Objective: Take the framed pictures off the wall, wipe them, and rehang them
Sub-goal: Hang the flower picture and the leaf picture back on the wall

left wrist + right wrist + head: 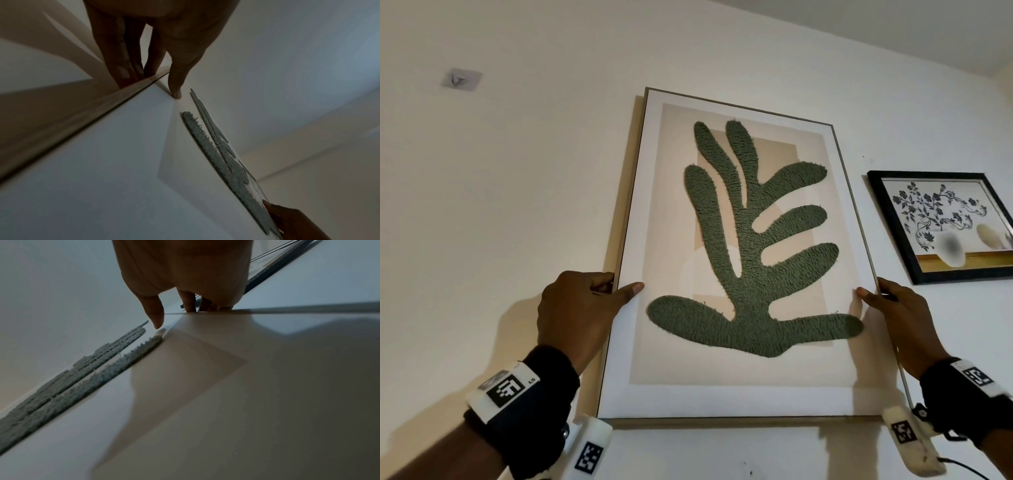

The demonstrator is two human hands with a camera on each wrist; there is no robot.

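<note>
The large framed picture [739, 246], a green leaf shape on beige, was against the wall [517, 171], tilted slightly. The left hand [578, 308] gripped its left edge, thumb flat on the front, fingers [123, 48] curled behind the frame. The right hand [904, 322] held the right edge likewise, its fingers [188, 300] tucked behind. Whether the frame hung on a hook was hidden. Beside it hung a smaller black-framed picture [945, 222], cut off at the right. A bare hook plate [461, 79] sat upper left.

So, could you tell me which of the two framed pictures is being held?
The large green leaf picture: left hand and right hand grip its sides. The small black-framed flower picture hangs untouched.
</note>
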